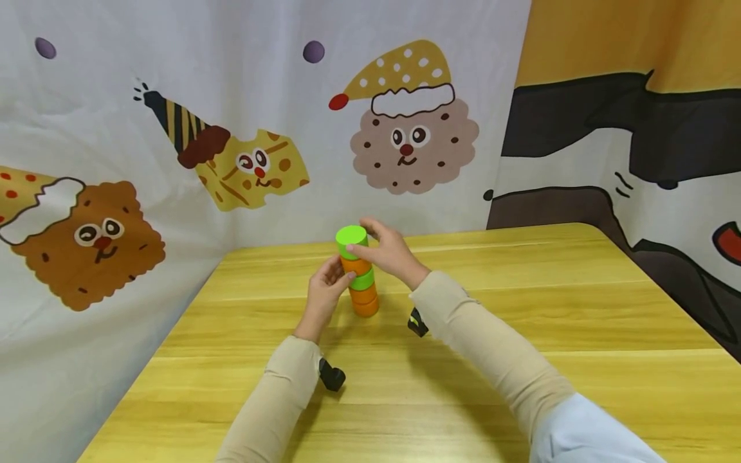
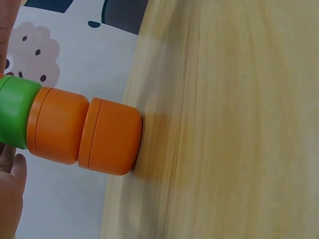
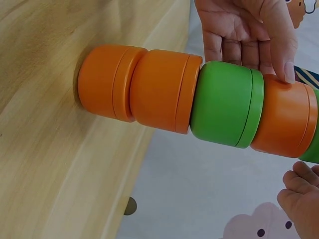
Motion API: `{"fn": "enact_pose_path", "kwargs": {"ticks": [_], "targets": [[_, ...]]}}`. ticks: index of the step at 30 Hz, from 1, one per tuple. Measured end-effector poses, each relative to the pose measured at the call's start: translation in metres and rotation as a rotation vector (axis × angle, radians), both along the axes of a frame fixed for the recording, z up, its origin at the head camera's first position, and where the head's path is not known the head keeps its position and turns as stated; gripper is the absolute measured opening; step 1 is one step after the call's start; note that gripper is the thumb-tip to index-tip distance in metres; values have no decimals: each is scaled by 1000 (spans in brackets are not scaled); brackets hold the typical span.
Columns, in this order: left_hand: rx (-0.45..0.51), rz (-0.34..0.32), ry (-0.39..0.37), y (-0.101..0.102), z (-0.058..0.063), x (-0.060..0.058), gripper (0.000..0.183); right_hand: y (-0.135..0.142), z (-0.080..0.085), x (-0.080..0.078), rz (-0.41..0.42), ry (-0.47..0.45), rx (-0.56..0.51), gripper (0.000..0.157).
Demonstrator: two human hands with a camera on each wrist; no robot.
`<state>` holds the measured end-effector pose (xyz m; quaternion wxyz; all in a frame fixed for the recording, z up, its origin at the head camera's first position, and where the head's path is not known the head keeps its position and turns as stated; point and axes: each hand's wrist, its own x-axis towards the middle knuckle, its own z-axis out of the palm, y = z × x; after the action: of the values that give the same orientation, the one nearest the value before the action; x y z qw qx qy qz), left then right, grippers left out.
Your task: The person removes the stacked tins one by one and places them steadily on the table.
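Observation:
Five small round pots with lids stand in one upright column on the table. From the bottom up come an orange pot (image 1: 366, 310), a second orange pot (image 1: 363, 296), a green pot (image 1: 363, 280), an orange pot (image 3: 284, 117) and a green pot (image 1: 351, 236) on top. My right hand (image 1: 390, 251) grips the top green pot, thumb across its near side and fingers behind. Lower down, my left hand (image 1: 325, 292) holds the upper orange pot from the left. Its thumb tip presses that pot's side, with the other fingers partly hidden behind the column.
The wooden table (image 1: 521, 308) spreads out on all sides of the column. Close behind its far edge hangs a cloth (image 1: 324, 193) printed with cartoon snacks. A black wrist mount (image 1: 332, 375) sticks out from the left sleeve, another black mount (image 1: 417, 323) from the right.

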<state>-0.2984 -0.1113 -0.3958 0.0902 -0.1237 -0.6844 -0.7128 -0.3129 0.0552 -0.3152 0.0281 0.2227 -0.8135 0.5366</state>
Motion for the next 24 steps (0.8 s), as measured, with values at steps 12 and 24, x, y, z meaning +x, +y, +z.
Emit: {"fn": "enact_pose_path", "kwargs": {"ticks": [12, 24], "targets": [[2, -5, -31, 0, 1, -1, 43, -2, -5, 0, 13, -2, -37, 57], [7, 22, 1, 0, -2, -2, 41, -2, -6, 1, 23, -41, -90, 58]]}}
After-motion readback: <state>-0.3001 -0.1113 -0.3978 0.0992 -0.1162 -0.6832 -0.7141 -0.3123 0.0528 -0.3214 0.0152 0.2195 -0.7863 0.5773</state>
